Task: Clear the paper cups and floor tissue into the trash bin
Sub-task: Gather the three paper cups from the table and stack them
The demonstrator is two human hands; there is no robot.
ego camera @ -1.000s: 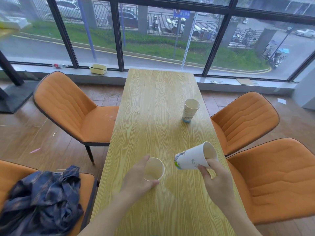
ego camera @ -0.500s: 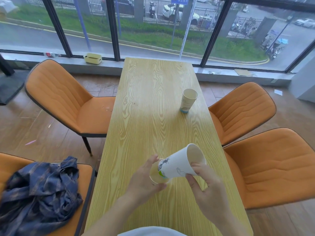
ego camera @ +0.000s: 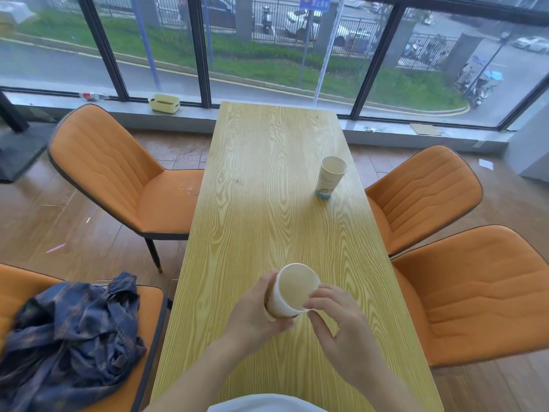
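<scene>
Two white paper cups (ego camera: 292, 289) are nested one inside the other above the near end of the wooden table (ego camera: 267, 173), mouth tilted up toward me. My left hand (ego camera: 255, 316) wraps around the outer cup from the left. My right hand (ego camera: 341, 331) pinches the inner cup's rim from the right with thumb and forefinger. A third paper cup (ego camera: 329, 179) with a blue base stands upright near the table's right edge, farther away. A white scrap of tissue (ego camera: 485, 164) lies on the floor at far right. No trash bin is in view.
Orange chairs flank the table: one at left (ego camera: 118, 179), two at right (ego camera: 421, 191) (ego camera: 481, 292). A crumpled blue plaid shirt (ego camera: 68, 331) lies on the near-left chair. A yellow box (ego camera: 164, 102) sits on the window sill. A pink scrap (ego camera: 55, 248) lies on the floor at left.
My right hand brought its tilted cup leftward and pushed it into the cup in my left hand; the two are now nested and lifted slightly. The far cup has not moved.
</scene>
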